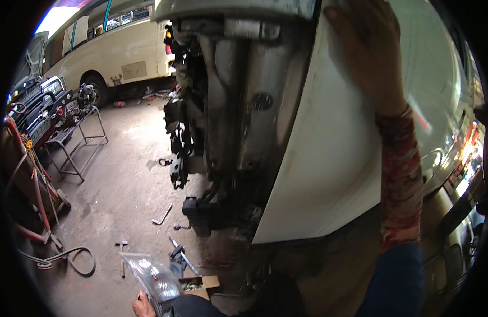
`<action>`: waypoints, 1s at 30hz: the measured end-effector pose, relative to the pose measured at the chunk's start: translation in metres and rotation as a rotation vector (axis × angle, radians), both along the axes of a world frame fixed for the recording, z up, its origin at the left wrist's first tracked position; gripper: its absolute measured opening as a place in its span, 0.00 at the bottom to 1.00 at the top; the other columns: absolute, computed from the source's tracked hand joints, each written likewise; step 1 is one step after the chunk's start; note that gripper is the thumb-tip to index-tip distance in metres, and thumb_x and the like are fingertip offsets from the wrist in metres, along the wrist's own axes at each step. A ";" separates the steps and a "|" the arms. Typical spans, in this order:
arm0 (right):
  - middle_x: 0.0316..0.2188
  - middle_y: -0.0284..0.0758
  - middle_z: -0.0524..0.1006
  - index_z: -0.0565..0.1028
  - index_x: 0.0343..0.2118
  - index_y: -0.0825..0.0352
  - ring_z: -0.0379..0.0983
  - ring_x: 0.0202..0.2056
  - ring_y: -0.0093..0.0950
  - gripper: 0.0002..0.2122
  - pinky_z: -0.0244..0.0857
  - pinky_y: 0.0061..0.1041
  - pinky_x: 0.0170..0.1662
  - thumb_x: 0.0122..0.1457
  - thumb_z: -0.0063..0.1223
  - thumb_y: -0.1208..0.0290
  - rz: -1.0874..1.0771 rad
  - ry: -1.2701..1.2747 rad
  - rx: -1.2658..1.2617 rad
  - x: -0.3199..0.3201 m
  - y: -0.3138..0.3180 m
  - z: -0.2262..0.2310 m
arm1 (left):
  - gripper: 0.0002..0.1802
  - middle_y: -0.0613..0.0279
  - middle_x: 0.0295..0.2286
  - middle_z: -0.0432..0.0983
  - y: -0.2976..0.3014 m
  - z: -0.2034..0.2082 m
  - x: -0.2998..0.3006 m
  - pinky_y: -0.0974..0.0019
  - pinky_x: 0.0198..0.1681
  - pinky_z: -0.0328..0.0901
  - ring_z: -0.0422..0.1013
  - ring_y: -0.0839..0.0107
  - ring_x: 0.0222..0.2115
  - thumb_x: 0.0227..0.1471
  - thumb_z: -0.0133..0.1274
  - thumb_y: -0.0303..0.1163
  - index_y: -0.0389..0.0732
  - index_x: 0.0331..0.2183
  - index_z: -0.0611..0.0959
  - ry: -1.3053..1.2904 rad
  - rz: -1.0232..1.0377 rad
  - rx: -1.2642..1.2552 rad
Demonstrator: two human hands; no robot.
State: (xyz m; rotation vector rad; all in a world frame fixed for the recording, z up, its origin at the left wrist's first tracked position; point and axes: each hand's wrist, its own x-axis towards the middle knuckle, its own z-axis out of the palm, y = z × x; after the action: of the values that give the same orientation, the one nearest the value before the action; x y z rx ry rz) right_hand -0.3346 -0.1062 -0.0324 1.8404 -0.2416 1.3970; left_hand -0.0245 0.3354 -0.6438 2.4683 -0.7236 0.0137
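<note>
Currently, the left hand (142,306) grips a headlight (155,277), low and to the left of the panel (320,153). Blurred, the right hand (368,50) spreads out at the panel's upper part. A hammer (122,259) and a box (209,281) lie left of the panel; a bus (125,47) stands well beyond it.
</note>
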 end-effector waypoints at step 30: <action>0.60 0.48 0.70 0.69 0.59 0.74 0.62 0.63 0.44 0.26 0.50 0.37 0.68 0.57 0.35 0.77 -0.136 0.279 -0.316 0.026 0.003 0.001 | 0.28 0.45 0.39 0.80 -0.026 -0.121 0.089 0.51 0.36 0.70 0.77 0.48 0.35 0.61 0.48 0.53 0.40 0.49 0.80 0.286 0.202 0.127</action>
State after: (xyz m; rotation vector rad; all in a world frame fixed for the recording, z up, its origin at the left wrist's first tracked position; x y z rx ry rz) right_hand -0.3090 -0.1029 -0.0315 1.6939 -0.0013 1.0072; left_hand 0.0642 0.3097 -0.7647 2.5811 -0.3616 -0.3116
